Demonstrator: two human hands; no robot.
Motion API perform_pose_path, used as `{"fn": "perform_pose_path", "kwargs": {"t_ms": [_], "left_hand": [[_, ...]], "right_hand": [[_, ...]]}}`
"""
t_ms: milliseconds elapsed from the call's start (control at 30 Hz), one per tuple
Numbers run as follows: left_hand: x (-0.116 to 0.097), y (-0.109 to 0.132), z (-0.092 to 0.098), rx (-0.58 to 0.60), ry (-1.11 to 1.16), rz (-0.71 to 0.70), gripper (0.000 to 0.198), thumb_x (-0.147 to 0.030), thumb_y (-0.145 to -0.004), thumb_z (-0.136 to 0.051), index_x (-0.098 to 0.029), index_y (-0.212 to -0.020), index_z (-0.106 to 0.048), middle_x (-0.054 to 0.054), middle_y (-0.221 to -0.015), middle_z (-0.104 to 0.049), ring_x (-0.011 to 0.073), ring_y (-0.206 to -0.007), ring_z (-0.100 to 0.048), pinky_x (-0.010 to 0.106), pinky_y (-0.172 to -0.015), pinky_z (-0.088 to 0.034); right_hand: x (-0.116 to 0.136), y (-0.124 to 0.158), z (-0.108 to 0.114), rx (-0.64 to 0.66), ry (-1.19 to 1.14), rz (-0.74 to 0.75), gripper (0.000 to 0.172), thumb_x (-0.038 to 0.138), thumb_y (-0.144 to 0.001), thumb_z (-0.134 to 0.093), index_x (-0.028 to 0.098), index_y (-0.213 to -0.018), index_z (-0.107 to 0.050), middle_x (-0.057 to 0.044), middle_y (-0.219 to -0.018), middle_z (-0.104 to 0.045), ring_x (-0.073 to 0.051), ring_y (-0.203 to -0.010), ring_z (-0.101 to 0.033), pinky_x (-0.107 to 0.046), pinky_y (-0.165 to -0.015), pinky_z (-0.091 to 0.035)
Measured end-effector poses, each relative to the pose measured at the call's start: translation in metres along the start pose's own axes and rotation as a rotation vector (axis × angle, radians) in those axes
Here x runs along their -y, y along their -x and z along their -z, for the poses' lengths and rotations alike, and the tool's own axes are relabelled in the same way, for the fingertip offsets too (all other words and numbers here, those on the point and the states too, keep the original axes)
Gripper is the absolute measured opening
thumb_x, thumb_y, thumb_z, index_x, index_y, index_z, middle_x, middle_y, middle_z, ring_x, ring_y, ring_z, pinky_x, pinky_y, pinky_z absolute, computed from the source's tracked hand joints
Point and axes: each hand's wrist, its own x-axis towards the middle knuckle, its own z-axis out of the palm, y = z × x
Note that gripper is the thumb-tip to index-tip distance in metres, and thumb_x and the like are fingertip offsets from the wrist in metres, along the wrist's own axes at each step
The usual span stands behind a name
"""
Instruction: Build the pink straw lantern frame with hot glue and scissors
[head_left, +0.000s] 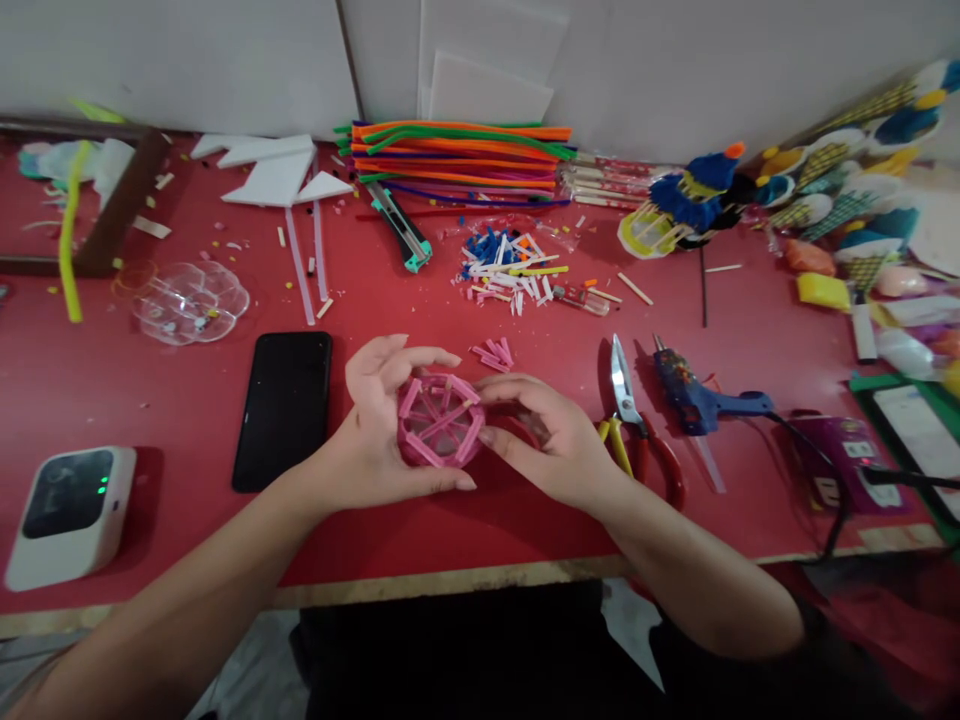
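Between my two hands is a small round pink craft piece [441, 420], shaped like a wheel, with pink strips around its rim and spokes meeting in the middle. My left hand [382, 425] curves around its left side, thumb below and fingers above. At its right edge, the thumb and fingers of my right hand [544, 430] pinch the rim. Just beyond the piece lies a small pile of cut pink sticks [495, 354] on the red table [360, 545].
A black phone [282, 410] and white device [71, 515] lie left. Pliers-like shears [624, 385] and a blue glue gun [694, 395] with its cord lie right. Behind are a cutter [401, 228], pipe cleaners [461, 160], colored scraps [510, 265] and a blue craft figure [690, 205].
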Motion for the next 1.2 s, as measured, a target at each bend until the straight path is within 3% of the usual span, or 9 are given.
{"fn": "perform_pose_path", "kwargs": {"t_ms": [100,233,300,467,700,867,1200], "left_hand": [[-0.002,-0.003,0.001,0.096,0.087,-0.111,0.110,-0.039,-0.068,-0.093,-0.033,-0.146,-0.016,0.015,-0.133,-0.056,0.0297,-0.114,-0.068,0.048,-0.090,-0.060],[-0.009,-0.006,0.005,0.158,-0.015,-0.091,0.073,-0.028,-0.070,-0.088,-0.025,-0.130,-0.046,0.015,-0.127,-0.059,0.0360,-0.126,-0.059,0.055,-0.099,-0.056],[-0.010,-0.005,0.006,0.134,-0.075,-0.061,0.068,-0.031,-0.066,-0.090,-0.023,-0.123,-0.053,0.016,-0.123,-0.061,0.0404,-0.134,-0.051,0.059,-0.104,-0.053],[-0.005,-0.001,0.001,0.055,-0.033,0.006,0.082,-0.046,-0.056,-0.098,-0.025,-0.123,-0.055,0.014,-0.120,-0.063,0.0436,-0.134,-0.051,0.059,-0.104,-0.054],[-0.006,0.002,-0.008,0.089,0.315,0.099,0.097,-0.033,-0.071,-0.093,-0.032,-0.145,-0.030,0.010,-0.131,-0.061,0.0249,-0.117,-0.069,0.036,-0.095,-0.062],[-0.007,0.002,-0.007,0.123,0.360,0.182,0.096,-0.029,-0.071,-0.093,-0.032,-0.146,-0.034,0.008,-0.128,-0.061,0.0220,-0.113,-0.070,0.028,-0.088,-0.062],[-0.008,-0.002,-0.004,0.144,0.283,0.091,0.106,-0.033,-0.066,-0.096,-0.034,-0.150,-0.032,0.009,-0.131,-0.057,0.0239,-0.115,-0.067,0.033,-0.092,-0.062]], "right_hand": [[-0.001,0.002,-0.002,-0.007,-0.018,-0.021,0.020,0.023,-0.091,-0.069,0.024,-0.111,-0.069,-0.007,-0.114,-0.074,-0.018,-0.109,-0.070,-0.037,-0.100,-0.058],[-0.001,0.002,-0.002,-0.024,-0.088,-0.073,0.018,0.025,-0.092,-0.069,0.023,-0.110,-0.069,-0.007,-0.111,-0.075,-0.017,-0.104,-0.073,-0.034,-0.094,-0.062],[-0.001,0.002,-0.002,-0.029,-0.112,-0.090,0.018,0.027,-0.092,-0.069,0.023,-0.110,-0.069,-0.007,-0.110,-0.075,-0.016,-0.102,-0.073,-0.033,-0.093,-0.062],[0.000,-0.001,0.000,-0.030,-0.058,-0.084,0.014,0.024,-0.092,-0.068,0.023,-0.106,-0.069,-0.005,-0.107,-0.076,-0.015,-0.099,-0.073,-0.030,-0.091,-0.061],[-0.003,0.000,-0.001,-0.062,-0.102,-0.124,0.014,0.024,-0.091,-0.069,0.023,-0.105,-0.068,-0.005,-0.105,-0.076,-0.015,-0.098,-0.074,-0.031,-0.090,-0.062],[-0.002,0.000,-0.001,-0.058,-0.117,-0.139,0.017,0.025,-0.091,-0.069,0.023,-0.108,-0.067,-0.006,-0.107,-0.076,-0.015,-0.099,-0.074,-0.031,-0.091,-0.062],[0.002,0.000,0.003,0.029,-0.004,-0.003,0.012,0.021,-0.088,-0.070,0.024,-0.099,-0.069,-0.007,-0.113,-0.070,-0.017,-0.109,-0.069,-0.035,-0.097,-0.057]]}}
